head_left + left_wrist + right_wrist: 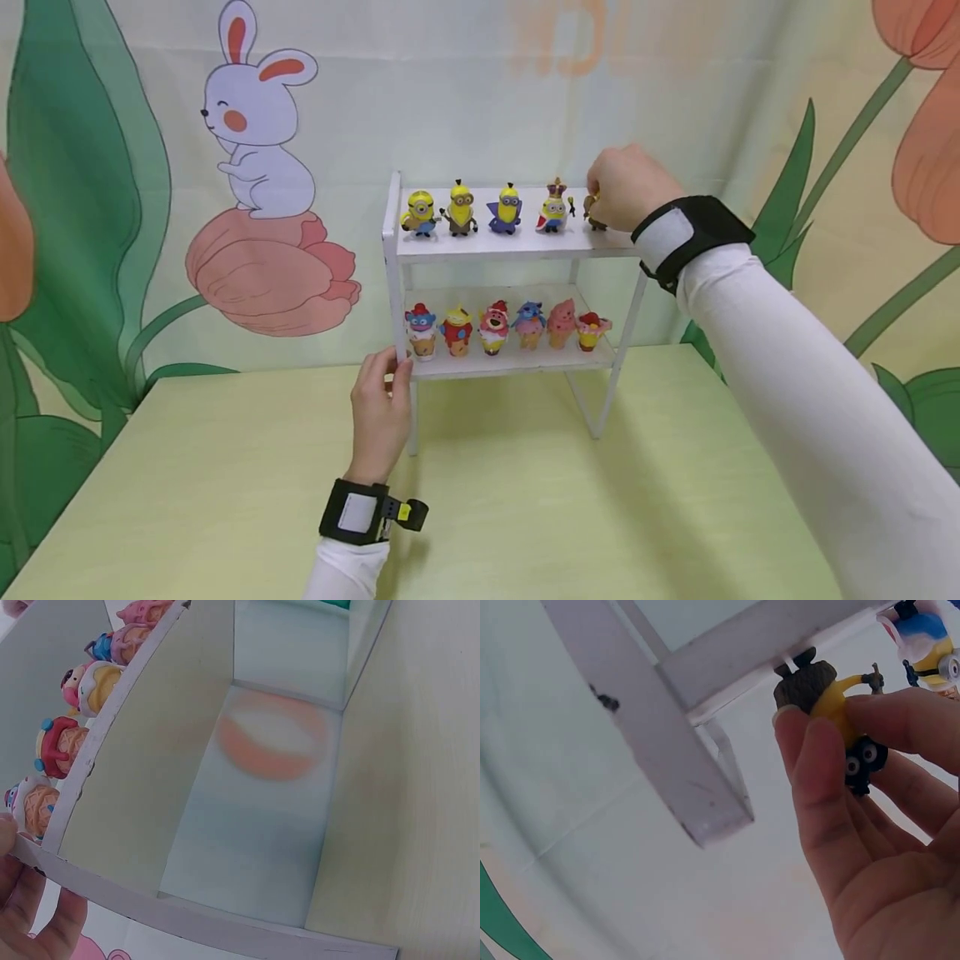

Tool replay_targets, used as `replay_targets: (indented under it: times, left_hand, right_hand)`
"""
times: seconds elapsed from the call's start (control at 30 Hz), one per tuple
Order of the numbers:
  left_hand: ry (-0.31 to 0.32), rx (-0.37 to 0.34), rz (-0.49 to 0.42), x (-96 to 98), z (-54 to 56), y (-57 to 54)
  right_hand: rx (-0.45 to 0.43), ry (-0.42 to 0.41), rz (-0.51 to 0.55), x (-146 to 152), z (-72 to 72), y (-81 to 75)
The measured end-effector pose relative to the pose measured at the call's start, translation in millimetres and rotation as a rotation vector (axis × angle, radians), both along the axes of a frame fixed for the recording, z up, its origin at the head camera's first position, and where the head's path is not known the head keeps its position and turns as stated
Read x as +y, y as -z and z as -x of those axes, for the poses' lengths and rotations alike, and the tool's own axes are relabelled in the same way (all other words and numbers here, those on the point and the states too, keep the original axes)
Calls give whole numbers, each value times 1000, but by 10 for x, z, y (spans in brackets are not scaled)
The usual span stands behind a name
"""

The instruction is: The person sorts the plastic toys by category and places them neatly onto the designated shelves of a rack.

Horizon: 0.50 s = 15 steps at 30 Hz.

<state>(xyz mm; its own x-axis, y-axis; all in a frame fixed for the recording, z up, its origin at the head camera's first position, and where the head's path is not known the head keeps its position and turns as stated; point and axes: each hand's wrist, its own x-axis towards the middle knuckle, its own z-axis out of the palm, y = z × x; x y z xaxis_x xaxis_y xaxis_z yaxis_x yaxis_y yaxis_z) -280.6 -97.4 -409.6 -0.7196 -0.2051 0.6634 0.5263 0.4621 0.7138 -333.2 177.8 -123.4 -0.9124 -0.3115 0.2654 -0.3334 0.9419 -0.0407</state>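
Observation:
A white two-tier shelf (517,243) stands on the table. At the right end of its top tier, my right hand (637,187) pinches a small yellow minion figurine (804,686) in a brown outfit between thumb and fingers. The right wrist view shows its feet against the shelf edge, or very near it. My left hand (381,412) grips the shelf's left post (397,333) at the lower tier, thumb on one side and fingers on the other. Beside the right hand stands a minion figurine with a crown (554,212).
Several more minions, such as the purple-caped one (508,210), stand in a row on the top tier. Ice-cream-shaped figurines, among them a pink one (561,325), line the lower tier. Behind the shelf hangs a backdrop with a printed rabbit (258,117). The pale table (517,517) extends in front.

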Motion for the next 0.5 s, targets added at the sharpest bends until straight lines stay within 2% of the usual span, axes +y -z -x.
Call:
replay_targets:
  times: [0.27,0.5]
  left_hand:
    - [5,3,2,-34,-16,-5]
    - [11,6,-2,-32,7,8]
  right_hand:
    - [-32,-5,10,-20,38,55]
    - [-70,29,-42,14,76,42]
